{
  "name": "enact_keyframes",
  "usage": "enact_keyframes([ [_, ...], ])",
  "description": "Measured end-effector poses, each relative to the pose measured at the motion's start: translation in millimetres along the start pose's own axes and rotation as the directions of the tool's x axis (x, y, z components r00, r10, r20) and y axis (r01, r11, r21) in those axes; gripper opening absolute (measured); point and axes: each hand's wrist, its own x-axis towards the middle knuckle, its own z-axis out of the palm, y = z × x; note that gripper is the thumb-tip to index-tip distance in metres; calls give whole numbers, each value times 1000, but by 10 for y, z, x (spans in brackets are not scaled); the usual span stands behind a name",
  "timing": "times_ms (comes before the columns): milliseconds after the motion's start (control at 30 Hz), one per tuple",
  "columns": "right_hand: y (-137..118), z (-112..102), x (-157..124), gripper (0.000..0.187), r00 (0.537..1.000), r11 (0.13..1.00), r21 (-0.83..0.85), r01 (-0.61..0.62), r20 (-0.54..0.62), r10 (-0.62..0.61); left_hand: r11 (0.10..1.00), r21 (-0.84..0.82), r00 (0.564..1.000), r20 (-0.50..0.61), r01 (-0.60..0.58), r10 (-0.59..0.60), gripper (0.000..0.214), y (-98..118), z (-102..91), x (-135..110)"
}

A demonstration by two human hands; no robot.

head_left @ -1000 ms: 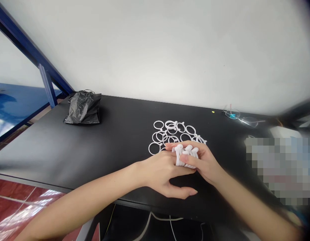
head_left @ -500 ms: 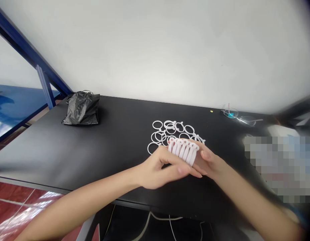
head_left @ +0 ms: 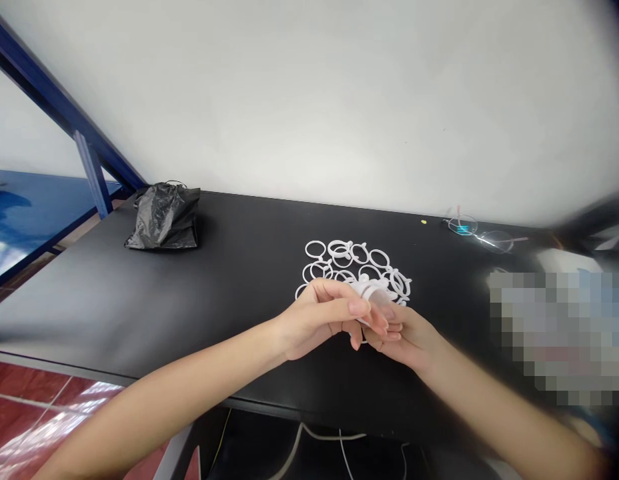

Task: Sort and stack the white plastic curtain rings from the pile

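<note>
White plastic curtain rings, bunched into a stack (head_left: pixel 372 291), sit between our two hands, over a black tabletop (head_left: pixel 239 267). Our left hand (head_left: pixel 325 316) holds the stack, thumb at its near side and fingers curled; our right hand (head_left: pixel 407 337), fingers bent, meets it from the other side (we cannot tell whether it grips or merely supports). So far, we judge, only this bunch is collected; many loose rings (head_left: pixel 348 255) lie overlapping just beyond our hands, not yet gathered. Toward the left rests a black plastic bag (head_left: pixel 164 219).
</note>
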Motion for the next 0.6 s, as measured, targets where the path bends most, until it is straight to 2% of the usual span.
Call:
enact_keyframes([
  [133, 18, 13, 9, 14, 994, 1000, 10, -2, -108, 3, 997, -69, 985, -165, 31, -42, 34, -2, 15, 18],
  [300, 20, 48, 28, 16, 978, 991, -127, 30, -200, -55, 996, 12, 948, -309, 83, -75, 42, 41, 31, 12],
  [400, 14, 55, 34, 12, 968, 966, -244, 79, -212, -133, 985, 115, 937, -341, 127, -81, 60, 72, 51, 3],
  [467, 9, 59, 35, 11, 957, 947, -306, 98, -231, -174, 972, 187, 937, -343, 143, -72, 64, 74, 57, 2],
  [600, -11, 93, 24, 33, 905, 870, -480, 115, -310, -291, 913, 403, 948, -312, 66, 69, 57, 37, 26, 2],
])
